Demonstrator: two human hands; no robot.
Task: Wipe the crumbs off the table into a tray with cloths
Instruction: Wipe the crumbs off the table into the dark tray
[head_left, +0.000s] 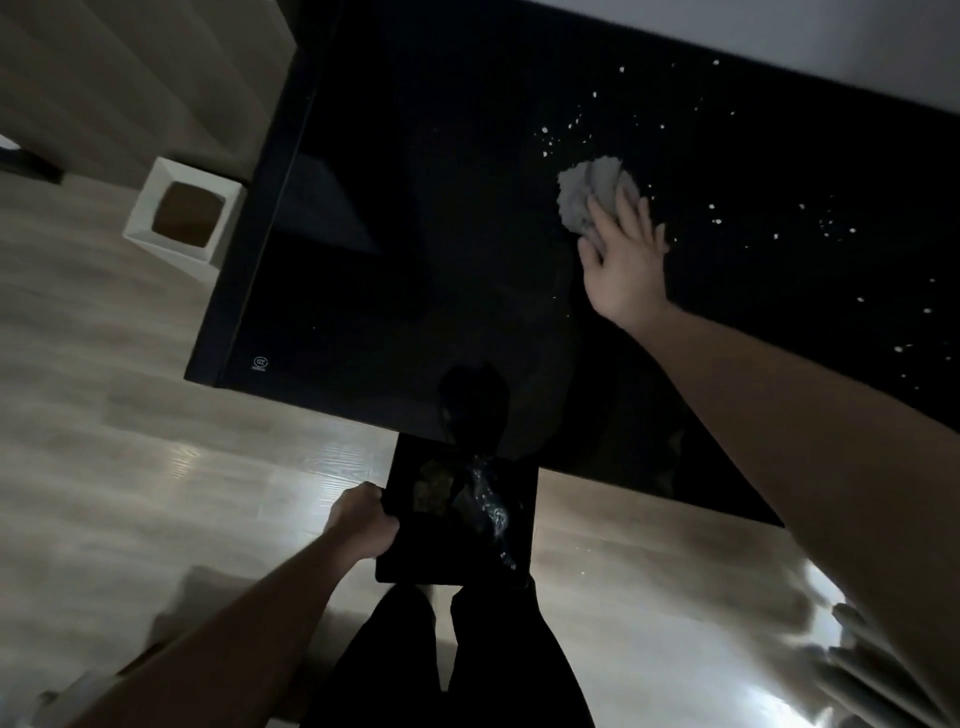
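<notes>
Now cloth (589, 189) lies under right hand's (626, 260) fingers.

Dim, blurred edges, floor (675, 597) glare.

glossy black table (395, 270) with a mirror-like sheen; crumpled soft grey cloth (587, 189); dark glossy tray (522, 499); pale wood-grain floor (156, 441), smooth and shiny; small white crumbs (545, 131).

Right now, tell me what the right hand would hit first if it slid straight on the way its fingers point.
The right hand already presses the cloth. Straight ahead, up and slightly left, lie white crumbs on the black table.
</notes>
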